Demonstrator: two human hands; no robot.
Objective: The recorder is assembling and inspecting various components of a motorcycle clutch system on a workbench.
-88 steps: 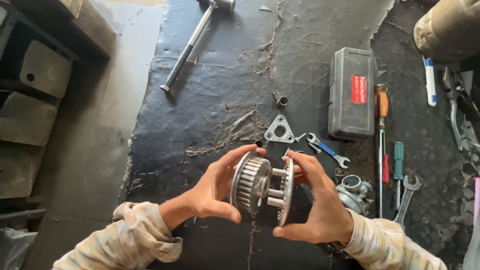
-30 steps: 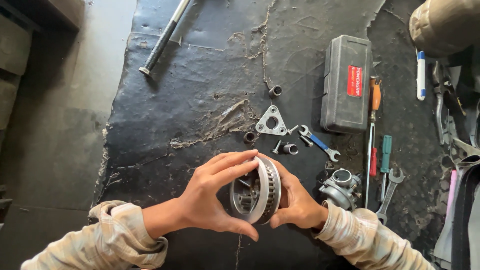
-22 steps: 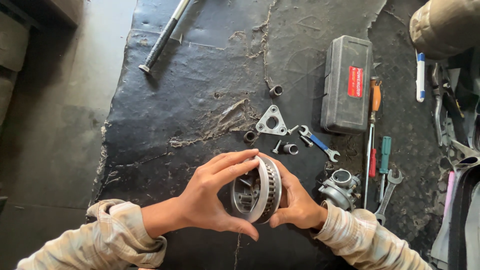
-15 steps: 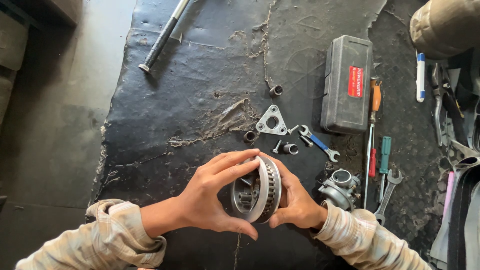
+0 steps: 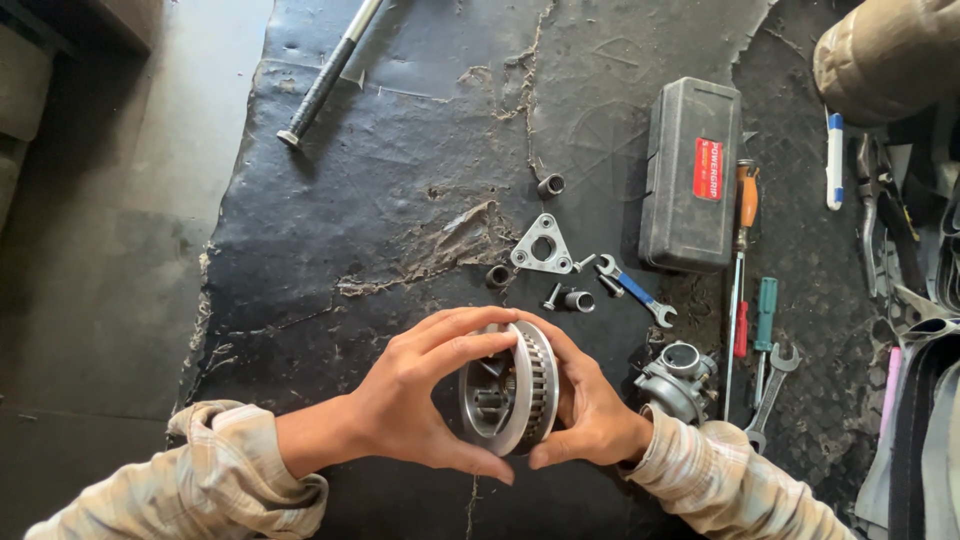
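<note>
Both hands are wrapped around that round metal drum part right now. The left hand (image 5: 415, 400) has its fingers curled over the top and its thumb underneath, cupping the open face, and the right hand (image 5: 590, 410) is pressed flat against the far side, fingers closed on the rim. So the toothed hub (image 5: 510, 400) sits clamped between the two palms, held up just above the black mat (image 5: 380, 200), close in front of the person.

What changed: about three seconds back there were two pieces with a visible gap and little posts showing between them. A second ago they were already squeezed together, and nothing has shifted since. Looks to me like the two halves are now seated as one unit and the hands are just holding them shut.

Further out: just past the hands lie a triangular metal plate (image 5: 541, 246), a few short sleeves and bolts, and a small blue-handled spanner (image 5: 634, 291). A carburettor-looking casting (image 5: 676, 377) sits right beside the right wrist.

As for packaging, there's a dark grey rectangular tool case (image 5: 692, 172) to the upper right with a small red upright label on its lid. Beside it lie an orange-handled screwdriver (image 5: 745, 210), plus red and green ones.
</note>
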